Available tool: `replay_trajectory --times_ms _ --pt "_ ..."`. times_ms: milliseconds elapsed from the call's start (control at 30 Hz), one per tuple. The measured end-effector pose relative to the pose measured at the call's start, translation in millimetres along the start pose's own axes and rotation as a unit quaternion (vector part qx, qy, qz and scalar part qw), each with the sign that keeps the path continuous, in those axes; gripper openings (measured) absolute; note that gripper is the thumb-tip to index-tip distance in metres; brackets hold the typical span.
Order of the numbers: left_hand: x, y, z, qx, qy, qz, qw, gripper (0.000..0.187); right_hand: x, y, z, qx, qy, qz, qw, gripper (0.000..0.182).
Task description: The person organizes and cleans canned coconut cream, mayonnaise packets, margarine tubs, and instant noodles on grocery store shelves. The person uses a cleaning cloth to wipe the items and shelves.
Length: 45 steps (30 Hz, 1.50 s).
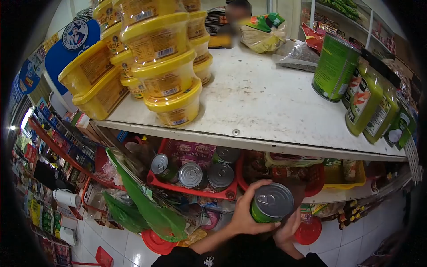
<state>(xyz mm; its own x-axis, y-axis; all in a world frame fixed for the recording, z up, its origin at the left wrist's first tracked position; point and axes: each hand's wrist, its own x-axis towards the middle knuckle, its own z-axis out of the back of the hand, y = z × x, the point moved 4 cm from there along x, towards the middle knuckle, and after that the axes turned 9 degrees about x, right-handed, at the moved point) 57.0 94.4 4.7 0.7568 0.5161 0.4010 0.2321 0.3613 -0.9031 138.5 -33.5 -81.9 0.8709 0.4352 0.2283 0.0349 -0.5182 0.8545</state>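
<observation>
Hands cup green can below white shelf.

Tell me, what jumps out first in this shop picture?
The tall stacks of yellow tubs on the left of the white shelf catch the eye first. Next comes the green can low in the middle, held in both the left hand and right hand. More cans sit in a red basket under the shelf.

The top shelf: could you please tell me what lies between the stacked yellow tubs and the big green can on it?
In the head view, the white shelf top is bare between the yellow tubs and the green can; bagged goods sit farther back.
</observation>
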Motion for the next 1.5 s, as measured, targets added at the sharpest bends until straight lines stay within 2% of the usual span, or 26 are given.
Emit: replay_trajectory --times_ms 33,133,167,267,333,400,433,533,567,667,700,733,800,833,933,967,1033,1100,1200,1233,1300,1333,1367,1400,1467,1500 --pt "1.3 -8.4 7.2 0.048 -0.026 -0.021 0.998 0.087 -1.8 -2.6 -2.1 0.000 0.029 -0.002 1.000 0.052" --pt "2.4 1.3 12.8 -0.063 -0.063 -0.022 0.996 0.090 5.0 -0.7 -11.0 -0.153 0.218 -0.071 0.961 0.073" --pt "2.8 0.8 13.6 -0.069 -0.047 -0.005 0.996 0.091 11.5 8.7 -19.9 -0.160 0.235 -0.104 0.953 0.089" --pt "8.8 -3.3 6.7 -0.089 0.096 0.007 0.991 0.091 14.9 -0.9 -22.3 0.043 0.278 -0.154 0.947 0.098" --pt "14.1 -1.9 6.7 -0.108 0.104 0.009 0.989 0.092 21.7 -1.1 -21.5 0.055 0.266 -0.208 0.940 0.105" --pt "19.4 4.6 6.0 -0.125 0.095 0.013 0.988 0.094 30.6 1.8 -24.3 0.055 0.268 -0.149 0.950 0.105" --pt "21.7 7.0 6.6 -0.019 0.070 -0.022 0.997 0.093 33.4 2.8 -25.1 0.086 0.234 -0.095 0.964 0.097" --pt "26.1 -5.9 15.0 0.060 -0.120 0.034 0.990 0.085 38.9 7.4 -26.9 0.118 0.126 -0.137 0.975 0.090" --pt "23.3 -4.4 11.6 0.025 -0.109 0.072 0.991 0.084 41.2 4.1 -25.5 0.097 0.115 -0.113 0.982 0.086" --pt "23.8 -2.6 3.5 0.154 -0.047 -0.004 0.987 0.089 48.6 13.5 -36.6 0.035 0.112 -0.053 0.992 0.078" --pt "25.8 -16.4 4.6 0.268 -0.032 0.011 0.963 0.093 48.9 16.7 -35.3 -0.092 0.135 0.025 0.986 0.065" --pt "30.0 -19.3 4.1 0.302 -0.071 0.000 0.951 0.093 48.5 19.9 -33.9 -0.216 0.139 0.106 0.961 0.052" --pt "34.8 -24.0 -3.1 0.364 -0.148 -0.018 0.919 0.095 45.2 24.3 -34.4 -0.296 0.193 0.192 0.915 0.039" --pt "38.5 -15.1 -1.6 0.299 -0.166 0.012 0.940 0.096 43.5 29.8 -42.8 -0.327 0.144 0.195 0.913 0.030" --pt "43.5 -4.7 6.6 0.162 -0.118 0.054 0.978 0.092 45.4 49.2 -45.7 -0.274 0.210 0.298 0.890 0.028" --pt "38.9 3.3 4.0 0.090 -0.098 0.099 0.986 0.085 43.5 48.3 -43.1 -0.237 0.230 0.321 0.887 0.030" --pt "30.7 14.5 -3.6 0.023 -0.045 0.100 0.994 0.085 41.3 47.0 -35.8 -0.121 0.213 0.294 0.924 0.035" --pt "24.7 14.8 -8.9 -0.025 -0.004 0.091 0.996 0.083 47.1 48.9 -31.4 -0.047 0.166 0.222 0.959 0.040" --pt "14.6 11.4 -18.8 -0.031 0.090 0.016 0.995 0.083 48.5 67.5 -27.8 -0.004 0.042 0.027 0.999 0.051" --pt "10.8 12.1 -23.3 -0.074 0.131 0.032 0.988 0.084 51.5 71.4 -30.4 -0.030 0.045 0.062 0.997 0.052" --pt "9.3 8.6 -30.6 -0.079 0.167 -0.020 0.983 0.084 57.9 63.6 -20.8 0.021 0.094 -0.077 0.992 0.054" --pt "7.4 7.3 -33.5 -0.082 0.186 -0.044 0.978 0.085 57.8 62.7 -19.0 0.035 0.118 -0.094 0.988 0.054" --pt "7.4 9.5 -30.6 -0.039 0.180 -0.040 0.982 0.085 57.8 61.8 -17.2 0.048 0.141 -0.111 0.983 0.055" --pt "7.8 11.8 -28.2 -0.085 0.153 0.012 0.985 0.086 57.7 60.9 -15.4 0.060 0.164 -0.128 0.976 0.056" --pt "9.3 18.6 -24.3 -0.161 0.094 0.086 0.979 0.088 55.0 58.0 -18.2 0.034 0.197 -0.033 0.979 0.058" --pt "9.7 23.1 -21.6 -0.191 0.062 0.107 0.974 0.090 51.9 49.9 -18.0 0.035 0.228 -0.029 0.973 0.075"
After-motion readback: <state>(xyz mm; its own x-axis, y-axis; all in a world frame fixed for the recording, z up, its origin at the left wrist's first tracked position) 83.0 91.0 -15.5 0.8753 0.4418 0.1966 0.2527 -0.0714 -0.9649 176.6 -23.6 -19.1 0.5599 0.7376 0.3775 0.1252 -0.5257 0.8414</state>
